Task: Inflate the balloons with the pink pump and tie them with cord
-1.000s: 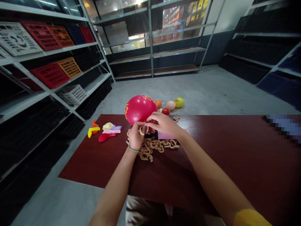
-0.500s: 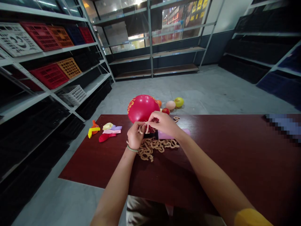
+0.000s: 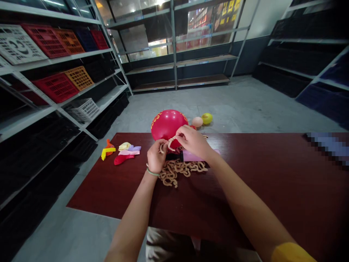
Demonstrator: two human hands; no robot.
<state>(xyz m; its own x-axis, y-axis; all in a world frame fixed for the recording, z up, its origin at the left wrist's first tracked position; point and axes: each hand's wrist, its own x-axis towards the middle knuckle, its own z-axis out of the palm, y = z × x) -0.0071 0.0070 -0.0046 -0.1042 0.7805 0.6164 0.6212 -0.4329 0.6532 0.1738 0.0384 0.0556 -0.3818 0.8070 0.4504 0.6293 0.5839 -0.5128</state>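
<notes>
A big inflated red balloon [image 3: 169, 123] with yellow patterns stands upright just beyond my hands at the table's far edge. Between my fingertips runs a short tan cord [image 3: 171, 143], close to the balloon's lower side. My left hand [image 3: 156, 156] pinches one part of it, with a green band on the wrist. From the other side my right hand [image 3: 193, 143] pinches the cord with thumb and forefinger. Whether the balloon's neck is also gripped is hidden. Below lie a pink cylinder with a black end [image 3: 191, 155] and a heap of curly tan cords [image 3: 170, 174].
Limp balloons in several colours [image 3: 127, 153] lie on the dark red table [image 3: 109, 189] at left. Small inflated balloons, one yellow [image 3: 207, 118], show beyond the far edge. A blurred bluish object [image 3: 331, 145] is at right. Shelves with crates [image 3: 57, 87] line the left.
My hands have drawn slightly apart, the right one moving a little right, and more of the tan cord shows between them. The red balloon has shifted slightly right.
</notes>
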